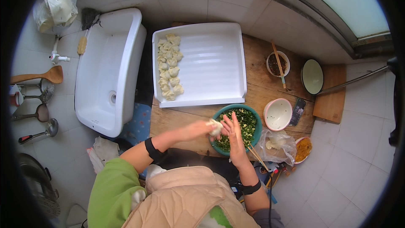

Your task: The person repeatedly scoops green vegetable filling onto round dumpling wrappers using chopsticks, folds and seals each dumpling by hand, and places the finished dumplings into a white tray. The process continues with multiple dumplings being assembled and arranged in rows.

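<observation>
My left hand [197,130], slightly blurred, holds a pale folded dumpling [215,127] at its fingertips. Facing it is my right hand [235,137], fingers extended and spread, close to the dumpling but with nothing seen in its grasp. Both hands are over the left part of a green bowl [260,129] of chopped green filling [245,122]. A pair of chopsticks [258,156] leans on the bowl's lower right rim. Beyond the hands, a white tray [212,66] carries several folded dumplings [170,66] grouped along its left side.
Right of the green bowl are a white bowl [277,114], a phone [297,111] and a plastic bag [278,147] with pale wrappers. Farther back, chopsticks [278,60] rest across a bowl of dark sauce [272,65]. A white sink [101,66] stands at left; ladles [51,127] hang beside it.
</observation>
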Demonstrator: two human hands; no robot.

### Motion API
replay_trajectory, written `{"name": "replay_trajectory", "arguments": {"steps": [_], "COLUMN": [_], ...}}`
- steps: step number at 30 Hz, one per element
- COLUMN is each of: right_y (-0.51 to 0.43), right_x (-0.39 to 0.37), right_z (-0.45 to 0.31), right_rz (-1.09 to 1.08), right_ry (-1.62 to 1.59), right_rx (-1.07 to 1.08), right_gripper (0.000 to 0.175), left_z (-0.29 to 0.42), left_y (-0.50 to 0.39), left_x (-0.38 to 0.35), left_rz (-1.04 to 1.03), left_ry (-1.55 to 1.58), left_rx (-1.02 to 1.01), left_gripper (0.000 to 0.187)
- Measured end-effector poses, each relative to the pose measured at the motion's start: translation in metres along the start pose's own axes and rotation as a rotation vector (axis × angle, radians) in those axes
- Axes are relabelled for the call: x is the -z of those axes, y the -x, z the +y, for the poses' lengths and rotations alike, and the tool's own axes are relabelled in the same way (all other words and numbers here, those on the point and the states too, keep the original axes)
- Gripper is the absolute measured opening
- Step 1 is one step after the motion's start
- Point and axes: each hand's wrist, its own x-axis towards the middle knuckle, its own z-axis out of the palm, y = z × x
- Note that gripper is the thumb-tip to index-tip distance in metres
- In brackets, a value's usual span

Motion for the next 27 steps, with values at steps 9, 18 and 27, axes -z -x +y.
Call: {"name": "replay_trajectory", "arguments": {"steps": [9, 18, 27], "right_y": [0.045, 0.118, 0.130], "right_x": [0.043, 0.104, 0.230], "right_z": [0.035, 0.029, 0.186], "right_rz": [0.339, 0.853, 0.745], "right_ry": [-0.031, 0.202, 0.608], "right_rx": [-0.097, 0.023, -0.107], "right_gripper": [0.041, 0.026, 0.026], "left_z": [-0.089, -0.109, -0.092], "left_y": [-0.016, -0.005, -0.009], "left_x": [0.140, 0.151, 0.129], "left_rz": [0.740, 0.846, 0.833], "left_ry": [-0.408, -0.852, -1.177], "left_rx": [0.052, -0.049, -0.140], "left_gripper": [0.029, 0.021, 0.018]}}
